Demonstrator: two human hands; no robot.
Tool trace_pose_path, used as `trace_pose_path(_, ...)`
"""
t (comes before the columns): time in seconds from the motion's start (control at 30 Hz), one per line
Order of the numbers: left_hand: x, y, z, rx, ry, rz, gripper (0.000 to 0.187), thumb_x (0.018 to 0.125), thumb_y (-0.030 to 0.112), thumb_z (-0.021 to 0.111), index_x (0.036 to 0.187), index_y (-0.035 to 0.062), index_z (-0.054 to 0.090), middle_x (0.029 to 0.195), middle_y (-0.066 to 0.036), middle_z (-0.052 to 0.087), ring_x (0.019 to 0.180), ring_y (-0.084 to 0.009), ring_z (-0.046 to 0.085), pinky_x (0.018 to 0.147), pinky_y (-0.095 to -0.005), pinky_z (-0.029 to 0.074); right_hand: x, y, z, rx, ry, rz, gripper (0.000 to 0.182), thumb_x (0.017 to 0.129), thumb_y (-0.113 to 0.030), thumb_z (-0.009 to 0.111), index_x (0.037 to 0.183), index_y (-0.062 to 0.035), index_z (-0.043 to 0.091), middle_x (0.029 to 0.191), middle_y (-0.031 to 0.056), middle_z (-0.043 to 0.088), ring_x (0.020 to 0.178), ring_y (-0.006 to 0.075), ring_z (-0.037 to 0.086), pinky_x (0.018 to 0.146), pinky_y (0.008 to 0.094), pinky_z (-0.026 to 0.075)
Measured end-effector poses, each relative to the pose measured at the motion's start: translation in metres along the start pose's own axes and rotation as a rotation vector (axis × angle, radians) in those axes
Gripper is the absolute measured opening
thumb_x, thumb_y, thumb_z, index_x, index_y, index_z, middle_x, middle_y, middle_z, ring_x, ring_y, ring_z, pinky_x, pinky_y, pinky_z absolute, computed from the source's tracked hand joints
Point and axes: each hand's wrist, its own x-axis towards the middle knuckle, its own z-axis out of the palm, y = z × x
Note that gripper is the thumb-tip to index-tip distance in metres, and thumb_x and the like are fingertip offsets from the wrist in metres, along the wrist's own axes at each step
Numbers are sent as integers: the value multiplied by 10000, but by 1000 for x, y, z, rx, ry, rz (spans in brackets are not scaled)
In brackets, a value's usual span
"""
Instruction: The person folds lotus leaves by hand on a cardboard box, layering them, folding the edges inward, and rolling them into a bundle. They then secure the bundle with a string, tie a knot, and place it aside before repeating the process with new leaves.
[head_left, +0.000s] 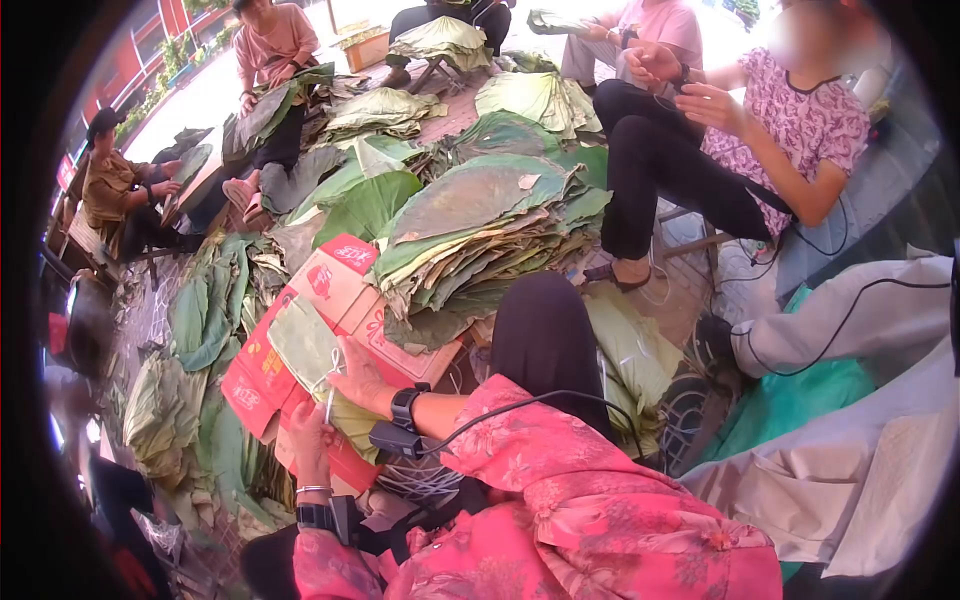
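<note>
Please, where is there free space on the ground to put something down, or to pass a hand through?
Bare paving shows beside the big leaf stack, under the stool; cables cross it. Another bare strip lies at far top left. Around the left hand, the right hand and the red cardboard, leaves crowd everything.

4 co-workers (760, 130) (seated), 2 hands (360, 380).

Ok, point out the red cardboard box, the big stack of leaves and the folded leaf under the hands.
red cardboard box (335, 272), head view, on its upper flap.
stack of leaves (480, 215), head view, on the top leaf's middle.
folded leaf (305, 345), head view, on its flat face above the right hand (360, 385).
</note>
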Motion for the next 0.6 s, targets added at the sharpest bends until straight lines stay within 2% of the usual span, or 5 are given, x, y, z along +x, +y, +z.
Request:
trace_pose_path(0.03, -1, 1, 1, -121, -156, -38, 462, 787, 72, 658, 1182, -20, 436, 819, -46, 592, 681, -117, 571, 620, -225, 478, -1, 1, 1, 26, 56, 6, 767, 732, -221, 653, 1338, 24, 251, 1338, 264, 324, 1264, 380, 308, 1047, 388, 267)
trace_pose_path(0.23, -6, -19, 38, -67, -67, 265, 311, 800, 35, 608, 1083, -13, 489, 955, -80, 606, 828, -152, 593, 745, -279, 490, -3, 2, -17, 155, 43, -21, 805, 670, -189, 704, 1309, 28, 266, 1271, 229, 403, 1199, 342, 392, 1009, 389, 320)
trace_pose_path(0.33, -6, -11, 39, -295, -136, 257, 290, 794, 15, 594, 1063, -3, 487, 989, -83, 595, 877, -166, 581, 799, -293, 478, -8, -22, -38, 286, 53, 102, 703, 700, -215, 704, 1259, 41, 362, 1177, 205, 496, 1120, 292, 474, 946, 361, 376)
trace_pose_path(0.43, -24, 18, 50, -447, -211, 248, 285, 804, 12, 577, 1072, 6, 481, 1017, -90, 585, 907, -172, 575, 813, -295, 476, -4, -58, -77, 527, -184, 302, 530, 750, -257, 695, 1142, 42, 501, 1005, 141, 594, 935, 205, 566, 810, 314, 449)
trace_pose_path(0.6, -70, 70, 82, -454, -316, 399, 298, 848, 100, 570, 1119, 22, 474, 1045, -88, 575, 926, -161, 568, 797, -282, 476, 8, -104, -127, 767, -208, 246, 355, 789, -249, 687, 998, 20, 591, 878, 59, 621, 730, 100, 567, 644, 255, 476)
